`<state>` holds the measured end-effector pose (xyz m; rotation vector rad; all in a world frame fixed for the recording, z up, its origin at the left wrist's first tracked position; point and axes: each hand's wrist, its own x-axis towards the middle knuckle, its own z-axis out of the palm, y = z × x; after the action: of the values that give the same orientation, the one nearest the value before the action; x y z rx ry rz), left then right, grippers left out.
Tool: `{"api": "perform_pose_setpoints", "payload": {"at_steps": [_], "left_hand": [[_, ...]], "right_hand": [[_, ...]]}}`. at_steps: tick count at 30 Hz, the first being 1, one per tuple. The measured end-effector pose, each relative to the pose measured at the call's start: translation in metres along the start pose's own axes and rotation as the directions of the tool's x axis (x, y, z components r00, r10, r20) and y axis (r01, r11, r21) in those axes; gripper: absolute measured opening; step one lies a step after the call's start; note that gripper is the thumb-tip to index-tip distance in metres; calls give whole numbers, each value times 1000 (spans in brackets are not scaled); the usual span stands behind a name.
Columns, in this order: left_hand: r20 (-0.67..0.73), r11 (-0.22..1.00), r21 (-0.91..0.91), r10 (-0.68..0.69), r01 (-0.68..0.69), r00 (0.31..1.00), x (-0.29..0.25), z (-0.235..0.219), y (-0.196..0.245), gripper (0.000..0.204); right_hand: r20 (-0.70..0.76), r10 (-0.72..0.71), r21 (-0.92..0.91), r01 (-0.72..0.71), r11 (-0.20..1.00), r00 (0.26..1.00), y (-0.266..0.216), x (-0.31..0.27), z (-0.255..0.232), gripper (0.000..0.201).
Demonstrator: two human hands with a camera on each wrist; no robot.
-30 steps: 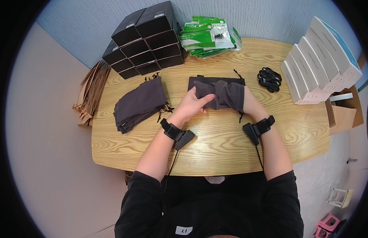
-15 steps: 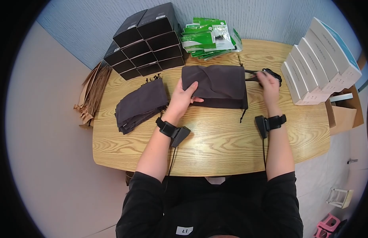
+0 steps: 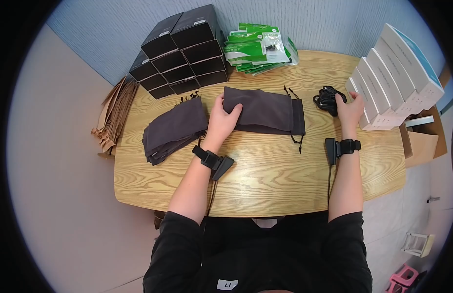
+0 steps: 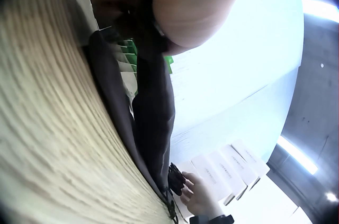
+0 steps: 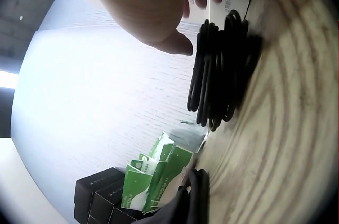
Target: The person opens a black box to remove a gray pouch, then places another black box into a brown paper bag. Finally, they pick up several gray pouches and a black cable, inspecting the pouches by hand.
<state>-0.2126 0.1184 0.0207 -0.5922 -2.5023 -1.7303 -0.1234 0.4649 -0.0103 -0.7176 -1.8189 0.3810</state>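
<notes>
My left hand [image 3: 223,119] pinches the left end of a dark grey drawstring pouch [image 3: 263,108], thumb on top. A second pouch [image 3: 298,117] lies beneath it on the table, its right edge and black cord showing. In the left wrist view, the held pouch [image 4: 153,113] rises from the lower one [image 4: 108,75] at the hand's end. Over on the right, my right hand [image 3: 351,110] is beside bundled black cables [image 3: 327,100]. The right wrist view shows its thumb and fingers spread near the cable bundle [image 5: 220,70], not closed around it.
A pile of grey pouches [image 3: 175,127] lies at left, near folded brown paper bags [image 3: 114,115]. Stacked black boxes [image 3: 182,53] and green-and-white packets [image 3: 258,49] stand at the back. White boxes [image 3: 390,80] stand at right, close to my right hand.
The pouch was crumpled around my right hand; now it lies smoother over the lower pouch. My right hand has moved right, out of it, to the cables. My left hand has shifted slightly left.
</notes>
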Motion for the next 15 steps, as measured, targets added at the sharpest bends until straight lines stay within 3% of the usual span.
{"api": "perform_pose_setpoints", "payload": {"at_steps": [1, 3, 4, 5, 6, 7, 8, 9, 10, 12, 13, 15], "left_hand": [[1, 1000, 0, 0, 0, 1000, 0, 1, -5, 56], [-84, 874, 460, 220, -158, 972, -1, 3, -15, 66], [-84, 873, 461, 221, -158, 972, -2, 2, -20, 66], [-59, 798, 590, 196, -124, 979, -5, 2, -22, 70], [-39, 703, 705, 168, -92, 985, -7, 2, -18, 73], [-39, 703, 705, 168, -92, 985, -7, 0, -15, 73], [-8, 796, 604, 50, -36, 999, -8, -3, -1, 74], [39, 868, 495, -63, 36, 997, -9, -5, 7, 74], [38, 867, 497, -65, 37, 997, -9, -6, 8, 74], [52, 857, 511, -103, 62, 993, -8, -7, 9, 69], [53, 857, 511, -104, 63, 993, -8, -6, 8, 69], [69, 914, 406, -14, -15, 998, -7, -5, 5, 51]], "right_hand": [[0, 0, -1, 0, 1000, 1000, 2, 0, 1, 34], [-103, -95, -36, 92, 995, 990, -9, 4, -3, 30], [-103, -94, -35, 91, 995, 990, -14, 5, -6, 30], [138, 33, 336, -78, 939, 990, -22, 5, -10, 28], [398, 59, 605, -311, 733, 915, -29, 5, -14, 25], [398, 60, 606, -311, 732, 915, -36, 5, -19, 25], [708, -16, 485, -469, 738, 706, -43, 5, -23, 24], [916, -85, 316, -572, 757, 393, -51, 2, -27, 23], [916, -86, 316, -573, 756, 392, -61, -3, -30, 23], [934, 42, 75, -309, 948, 356, -80, -14, -35, 24], [922, 68, 68, -334, 940, 380, -81, -20, -38, 24], [928, 101, 23, -324, 946, 359, -84, -21, -41, 25]]}}
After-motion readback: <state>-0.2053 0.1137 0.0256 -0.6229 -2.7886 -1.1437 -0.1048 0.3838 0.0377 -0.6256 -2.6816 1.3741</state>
